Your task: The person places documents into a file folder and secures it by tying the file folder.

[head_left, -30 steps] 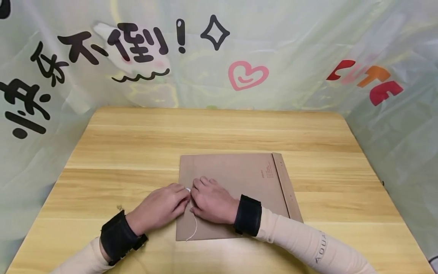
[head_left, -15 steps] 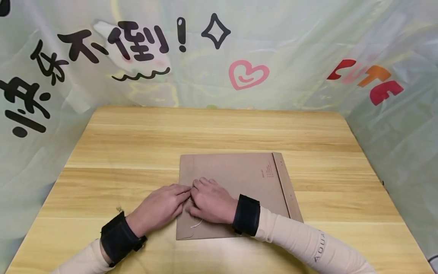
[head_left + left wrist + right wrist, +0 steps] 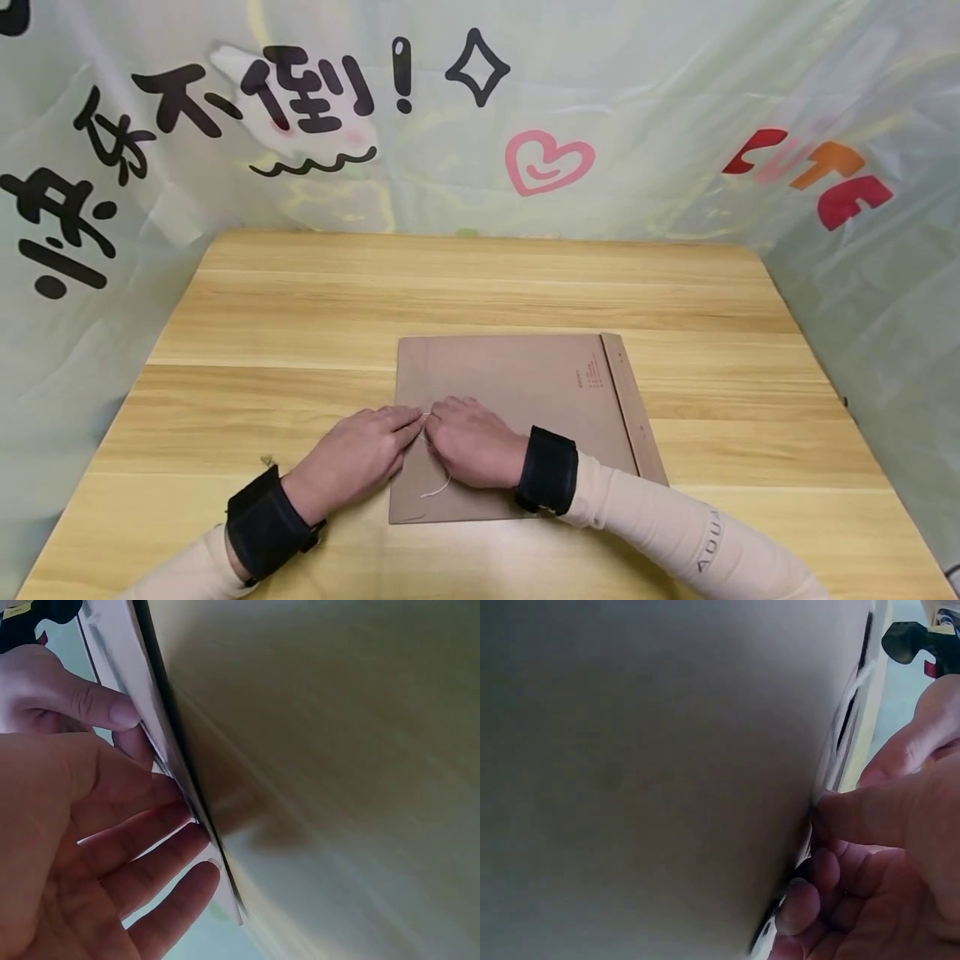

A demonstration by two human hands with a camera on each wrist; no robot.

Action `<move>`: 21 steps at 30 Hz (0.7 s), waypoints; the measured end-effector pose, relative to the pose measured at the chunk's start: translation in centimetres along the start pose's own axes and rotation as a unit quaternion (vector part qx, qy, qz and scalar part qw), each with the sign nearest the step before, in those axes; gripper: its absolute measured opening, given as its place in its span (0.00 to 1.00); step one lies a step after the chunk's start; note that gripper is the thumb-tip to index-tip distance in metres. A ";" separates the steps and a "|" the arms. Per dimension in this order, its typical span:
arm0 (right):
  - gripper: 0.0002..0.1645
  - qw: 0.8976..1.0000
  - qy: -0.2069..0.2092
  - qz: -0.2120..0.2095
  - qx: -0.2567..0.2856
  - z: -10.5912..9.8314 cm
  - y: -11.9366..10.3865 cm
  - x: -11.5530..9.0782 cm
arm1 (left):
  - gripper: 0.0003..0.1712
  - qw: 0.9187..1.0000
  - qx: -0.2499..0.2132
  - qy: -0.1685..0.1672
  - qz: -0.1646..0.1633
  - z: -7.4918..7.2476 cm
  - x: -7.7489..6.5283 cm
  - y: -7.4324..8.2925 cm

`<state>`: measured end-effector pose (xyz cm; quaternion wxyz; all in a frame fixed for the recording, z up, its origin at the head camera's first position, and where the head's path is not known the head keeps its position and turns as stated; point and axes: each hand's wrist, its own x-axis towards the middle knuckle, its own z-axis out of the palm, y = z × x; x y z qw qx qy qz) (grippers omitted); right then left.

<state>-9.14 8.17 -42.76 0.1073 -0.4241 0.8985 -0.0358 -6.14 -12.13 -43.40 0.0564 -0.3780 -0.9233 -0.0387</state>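
Observation:
A flat brown paper file envelope [image 3: 517, 367] lies on the table, its folded strip [image 3: 628, 400] on the right. A thin white string [image 3: 437, 489] runs out from under my right hand [image 3: 476, 442] onto the paper, and a short stretch of it spans between the hands. My right hand pinches the string in the right wrist view, thumb against fingers, low over the envelope. Along the envelope's left part rests my left hand [image 3: 360, 454]. Its fingertips [image 3: 199, 834] touch the edge in the left wrist view; whether thumb and forefinger pinch the string is hidden.
The light wooden table [image 3: 480, 283] reaches past the envelope on all sides. A printed cloth [image 3: 637, 100] hangs behind it and along both sides. Each wrist wears a black band [image 3: 551, 471].
The string's loose end, which hung toward the envelope's front edge, has swung up and right. My right hand has shifted slightly right; a short strand shows between the hands. The left hand stays nearly still.

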 end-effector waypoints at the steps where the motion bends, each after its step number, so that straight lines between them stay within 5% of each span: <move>1: 0.16 1.000 -0.001 0.002 0.001 0.0 0.1 -0.1 | 0.21 1.000 0.004 0.001 0.001 0.0 0.0 0.0; 21: 0.09 0.999 0.022 0.025 0.029 0.2 2.0 -1.2 | 0.18 0.999 0.045 0.025 -0.009 0.2 0.3 0.2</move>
